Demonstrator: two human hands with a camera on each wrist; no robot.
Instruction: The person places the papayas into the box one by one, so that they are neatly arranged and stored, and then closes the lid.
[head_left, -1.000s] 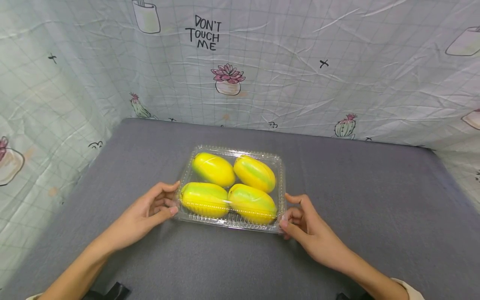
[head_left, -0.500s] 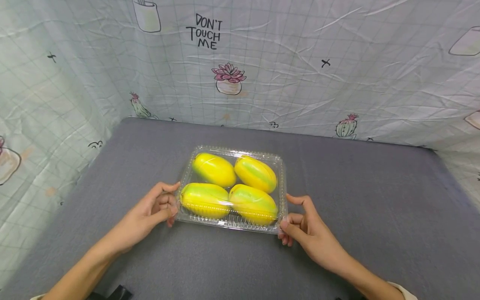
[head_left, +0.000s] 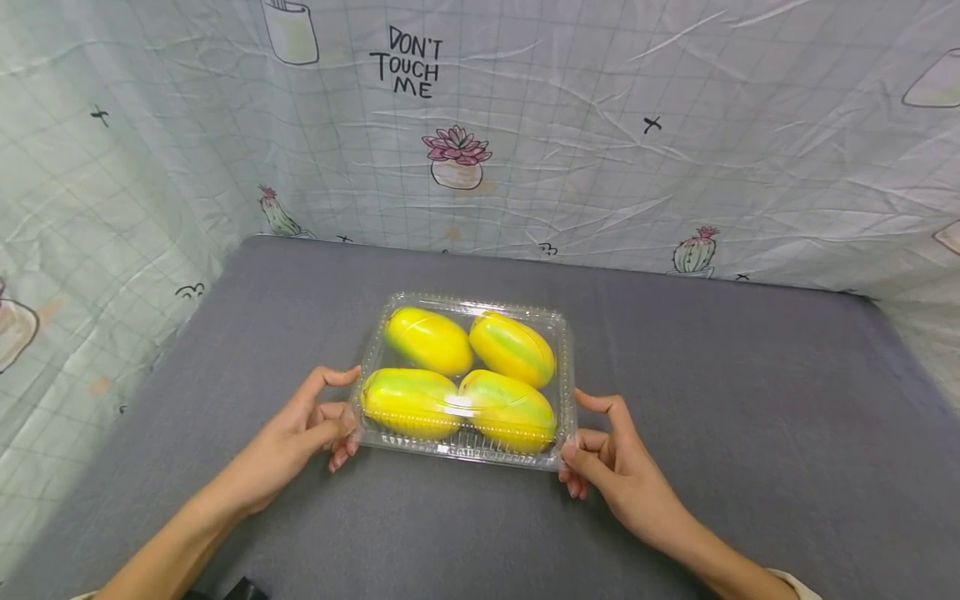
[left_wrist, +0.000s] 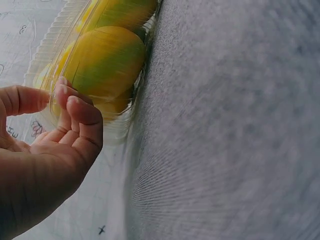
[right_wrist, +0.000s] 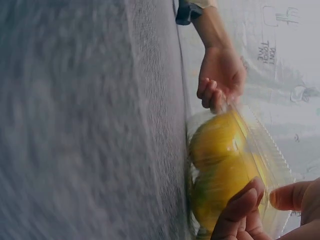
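Grey table (head_left: 750, 400): four mangoes (head_left: 468, 379), one box (head_left: 564, 333)

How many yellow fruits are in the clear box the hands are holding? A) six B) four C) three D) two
B: the head view shows four yellow-green fruits in two rows inside the box, with the left hand and right hand at its near corners.

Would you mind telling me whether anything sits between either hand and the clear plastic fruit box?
Nothing visible does. The left hand grips the near left corner of the clear plastic box directly, and the right hand grips its near right corner.
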